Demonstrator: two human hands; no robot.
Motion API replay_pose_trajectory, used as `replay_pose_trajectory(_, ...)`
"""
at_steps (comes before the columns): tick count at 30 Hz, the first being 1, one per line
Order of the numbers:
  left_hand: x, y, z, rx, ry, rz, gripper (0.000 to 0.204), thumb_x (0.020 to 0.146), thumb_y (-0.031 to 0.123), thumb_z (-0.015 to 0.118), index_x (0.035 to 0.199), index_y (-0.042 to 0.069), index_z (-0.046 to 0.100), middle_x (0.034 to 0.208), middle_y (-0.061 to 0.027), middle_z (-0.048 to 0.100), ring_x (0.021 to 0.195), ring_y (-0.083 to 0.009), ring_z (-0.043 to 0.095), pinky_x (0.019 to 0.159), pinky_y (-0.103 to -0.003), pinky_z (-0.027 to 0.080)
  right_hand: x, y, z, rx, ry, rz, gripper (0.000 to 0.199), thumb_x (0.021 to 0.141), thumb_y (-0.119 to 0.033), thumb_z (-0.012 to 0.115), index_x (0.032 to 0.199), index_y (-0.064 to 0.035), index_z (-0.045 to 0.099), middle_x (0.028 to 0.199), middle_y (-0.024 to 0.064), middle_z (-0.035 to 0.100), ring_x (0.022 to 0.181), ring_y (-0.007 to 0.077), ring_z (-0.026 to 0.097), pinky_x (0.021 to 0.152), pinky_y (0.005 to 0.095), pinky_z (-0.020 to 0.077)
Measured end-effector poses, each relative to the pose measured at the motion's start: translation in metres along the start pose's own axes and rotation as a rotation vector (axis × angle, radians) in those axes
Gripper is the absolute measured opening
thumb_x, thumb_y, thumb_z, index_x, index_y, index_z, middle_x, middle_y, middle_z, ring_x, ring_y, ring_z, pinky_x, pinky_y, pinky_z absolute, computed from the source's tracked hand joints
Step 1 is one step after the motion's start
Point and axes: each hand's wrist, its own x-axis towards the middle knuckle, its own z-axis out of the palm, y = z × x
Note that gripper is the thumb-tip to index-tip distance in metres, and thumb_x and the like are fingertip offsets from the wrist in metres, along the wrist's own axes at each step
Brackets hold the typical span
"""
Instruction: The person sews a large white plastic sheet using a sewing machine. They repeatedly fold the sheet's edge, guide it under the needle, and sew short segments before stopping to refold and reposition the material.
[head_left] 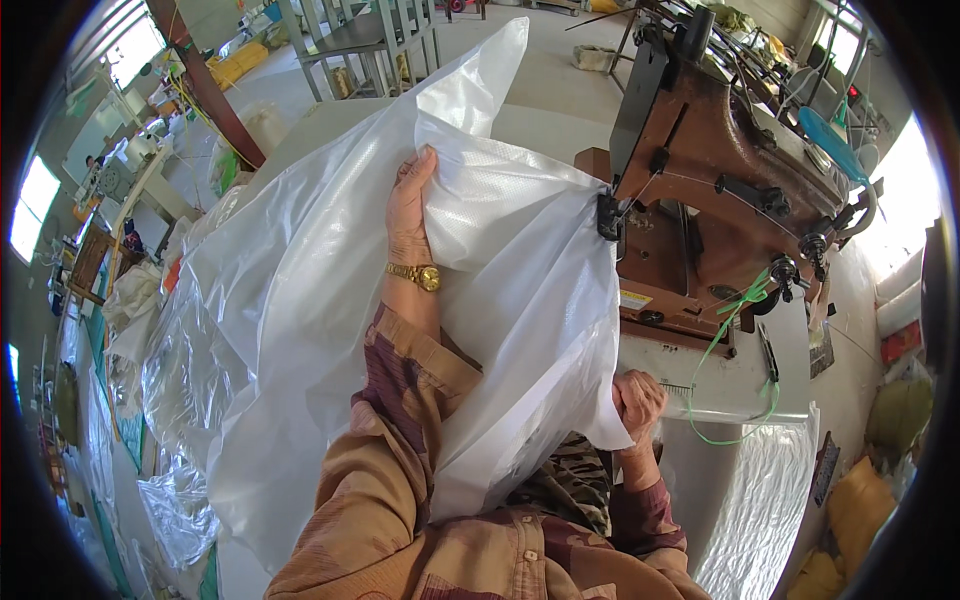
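A large sheet of white woven plastic (520,270) with a shiny surface spreads across the table and my lap. Its right edge runs under the dark presser foot (608,216) of a brown industrial sewing machine (715,170). My left hand (410,200) is closed on a raised fold of the sheet, with a gold watch (428,277) on the wrist. Lower down, next to the sheet's near right corner, my right hand (638,408) has its fingers curled in and appears to pinch the edge; the fingertips are partly hidden.
A green cord (715,350) hangs from the machine over the white tabletop (680,375), near a small black cutter (768,352). Beyond the table stands a grey metal chair (365,45). Clear plastic film (195,370) is heaped at the left; yellow sacks (860,505) lie at the lower right.
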Motion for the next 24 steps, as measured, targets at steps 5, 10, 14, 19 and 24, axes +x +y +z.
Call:
replay_pose_trajectory(5,0.0,0.0,0.005,0.012,0.053,0.017,0.03,0.088,0.018,0.076,0.111,0.004,0.063,0.101,-0.0079,0.067,0.09,-0.0193,0.067,0.082,-0.033,0.057,0.002,-0.001,-0.001,-0.008,0.006,0.008,0.022,0.084,-0.022,0.074,0.074,-0.0091,0.06,0.062,0.0044,0.054,0.053,0.023,0.054,0.051,0.0343,0.0414)
replay_pose_trajectory(10,-0.002,0.003,0.008,0.034,0.073,0.035,0.031,0.088,0.019,0.076,0.111,0.004,0.062,0.1,-0.0074,0.067,0.09,-0.0184,0.066,0.081,-0.032,0.056,0.002,-0.003,-0.001,-0.015,0.004,0.016,0.022,0.084,-0.023,0.074,0.074,-0.0095,0.06,0.061,0.004,0.053,0.053,0.0228,0.054,0.051,0.0344,0.0415)
replay_pose_trajectory(14,-0.002,0.003,0.009,0.029,0.082,0.043,0.032,0.088,0.019,0.077,0.112,0.003,0.062,0.101,-0.0075,0.066,0.09,-0.0185,0.066,0.081,-0.032,0.056,0.001,-0.001,-0.001,-0.017,0.009,0.003,0.022,0.084,-0.022,0.074,0.073,-0.0096,0.06,0.061,0.0039,0.053,0.053,0.0228,0.054,0.051,0.0344,0.0415)
replay_pose_trajectory(19,-0.005,0.005,0.013,0.016,0.048,0.045,0.026,0.088,0.017,0.076,0.105,0.003,0.065,0.097,-0.0071,0.068,0.085,-0.0185,0.067,0.078,-0.032,0.057,0.002,-0.002,0.001,0.013,0.011,0.005,0.021,0.085,-0.021,0.074,0.073,-0.0097,0.06,0.061,0.004,0.053,0.053,0.023,0.054,0.051,0.0345,0.0415)
replay_pose_trajectory(24,-0.006,0.006,0.015,0.005,0.055,0.083,0.018,0.087,0.016,0.076,0.096,0.003,0.068,0.092,-0.0061,0.07,0.078,-0.0179,0.068,0.073,-0.032,0.058,-0.001,0.0,-0.001,-0.008,-0.016,0.016,0.021,0.086,-0.02,0.073,0.073,-0.0088,0.059,0.062,0.0044,0.055,0.054,0.0237,0.055,0.052,0.0346,0.0426)
